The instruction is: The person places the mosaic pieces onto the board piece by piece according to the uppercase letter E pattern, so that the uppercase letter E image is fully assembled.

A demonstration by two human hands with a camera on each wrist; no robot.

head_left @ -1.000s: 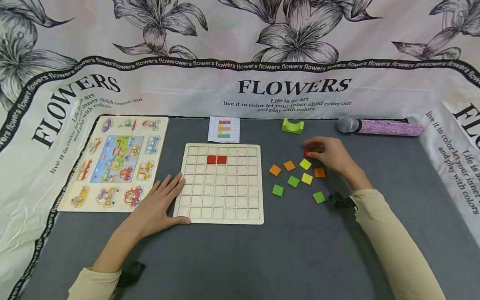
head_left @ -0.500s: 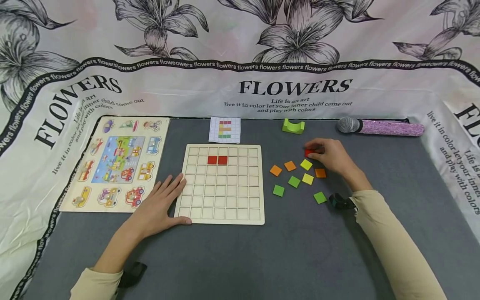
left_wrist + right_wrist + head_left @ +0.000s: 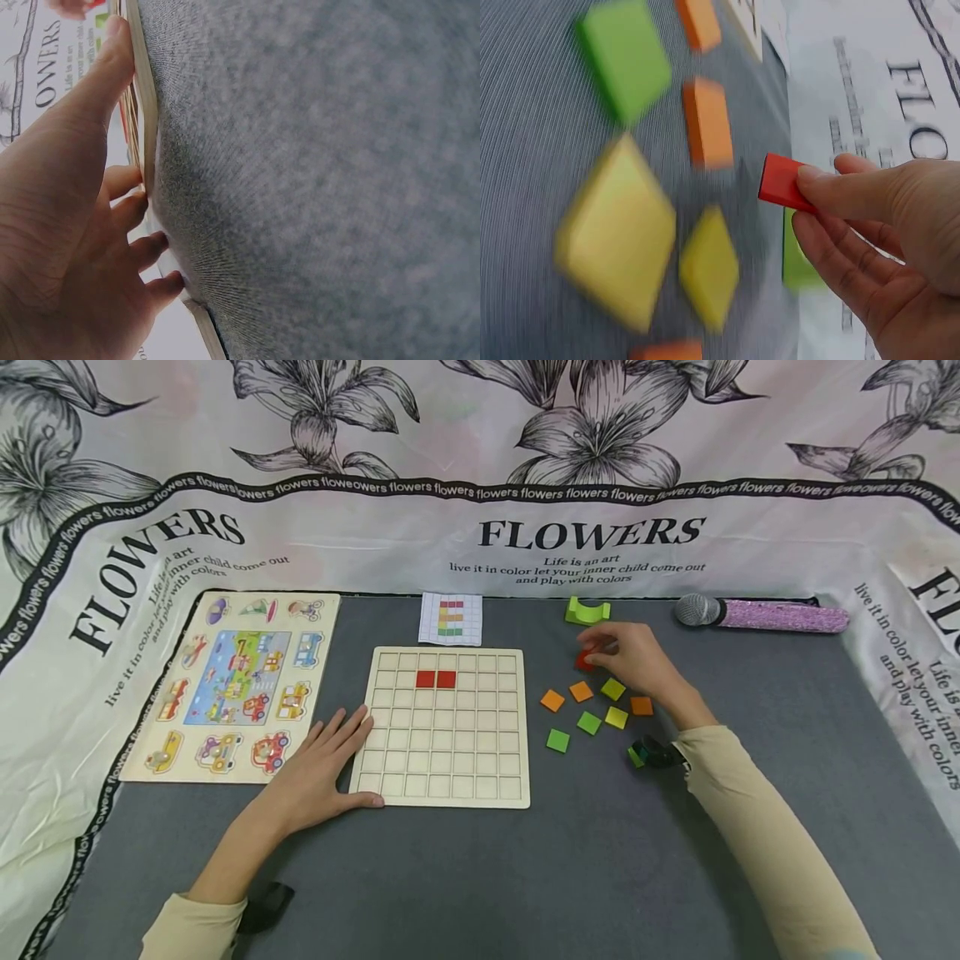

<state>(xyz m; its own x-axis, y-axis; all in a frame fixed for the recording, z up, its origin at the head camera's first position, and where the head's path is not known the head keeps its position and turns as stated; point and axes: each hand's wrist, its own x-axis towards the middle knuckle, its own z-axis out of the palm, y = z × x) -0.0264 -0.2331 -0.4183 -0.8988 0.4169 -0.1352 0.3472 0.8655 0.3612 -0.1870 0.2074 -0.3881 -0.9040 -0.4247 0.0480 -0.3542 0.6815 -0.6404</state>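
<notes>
A red square tile (image 3: 784,181) is pinched between the thumb and fingers of my right hand (image 3: 630,653), held above the grey table beyond the loose tiles. My left hand (image 3: 318,772) lies with spread, straight fingers along the left edge of a pale wooden grid board (image 3: 450,760); in the left wrist view its thumb (image 3: 112,64) rests at the board's edge. Two red tiles (image 3: 436,679) sit side by side in the board's second row. Orange tiles (image 3: 552,700), yellow tiles (image 3: 616,717) and green tiles (image 3: 588,722) lie scattered right of the board.
Behind the board lies a paper card (image 3: 468,620) with a coloured square pattern. A wooden picture puzzle (image 3: 172,693) is at the left. A green curved block (image 3: 587,612) and a pink glittery microphone (image 3: 780,615) stand along the back edge.
My right hand has lifted the red tile and moved left with it toward the board. The left hand stays at the board's edge.
</notes>
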